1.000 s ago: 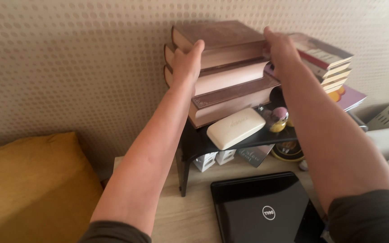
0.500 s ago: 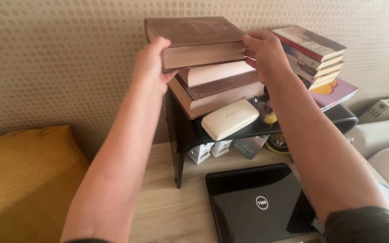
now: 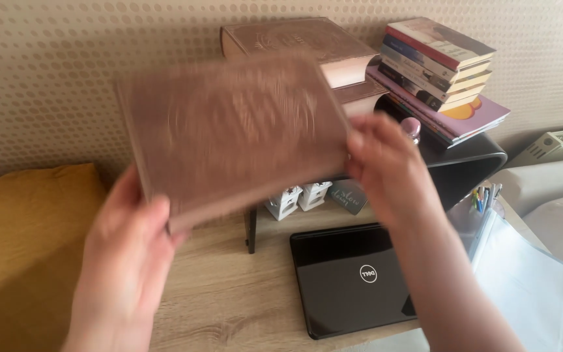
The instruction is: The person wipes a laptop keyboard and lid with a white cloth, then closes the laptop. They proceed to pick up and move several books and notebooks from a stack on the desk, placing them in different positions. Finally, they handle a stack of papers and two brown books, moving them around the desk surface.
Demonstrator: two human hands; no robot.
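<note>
Brown book [image 3: 232, 127] with an embossed ornamental cover pattern, blurred. Second brown book [image 3: 298, 40] behind it, same embossed ornament, cream page edges. Stack of books [image 3: 438, 62] at right: white, red, dark blue and black covers, cream pages; lowest one is lilac with an orange patch. Shelf [image 3: 470, 166] glossy black. Laptop [image 3: 353, 277] glossy black with a round silver-white emblem. Desk [image 3: 229, 306] light wood grain. Wall [image 3: 66, 72] beige with a regular dot pattern. Cushion [image 3: 21, 241] mustard yellow. Two small boxes [image 3: 298, 199] white with dark marks. Papers [image 3: 529, 287] white.
</note>
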